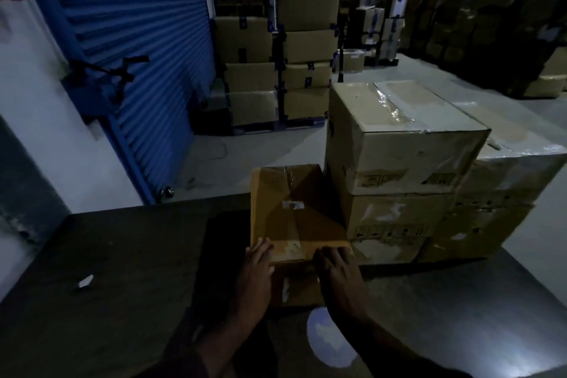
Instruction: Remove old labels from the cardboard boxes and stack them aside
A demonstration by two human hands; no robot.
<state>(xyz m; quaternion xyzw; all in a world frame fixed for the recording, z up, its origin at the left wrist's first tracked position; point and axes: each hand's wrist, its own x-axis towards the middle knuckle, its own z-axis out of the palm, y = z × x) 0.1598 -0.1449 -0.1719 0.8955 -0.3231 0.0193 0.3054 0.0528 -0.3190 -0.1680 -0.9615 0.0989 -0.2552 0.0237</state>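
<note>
Left hand: the left hand (257,261) lies on the near left corner of the small box (296,218), fingers fairly straight over the top edge; it presses rather than grips, as far as the dim light shows.
Right hand: the right hand (336,267) rests on the near right corner, fingers bent over the edge; a true grip cannot be told.
Small box: it stands on the dark table (122,270), touching the stack of larger boxes (408,163) on its right. Its long axis runs away from the person, short end nearest.
Label remains: white scraps (294,204) sit mid-top, with more on the near face (287,287).
Loose scrap: a pale shred (86,281) lies well left on the table.
Progress: this box looks partly stripped, not finished.
Stack: patches of white residue (385,215) show on its lower boxes, so more peeling seems left.
Far: stacked cartons (306,52) stand by a blue shutter (138,24).
</note>
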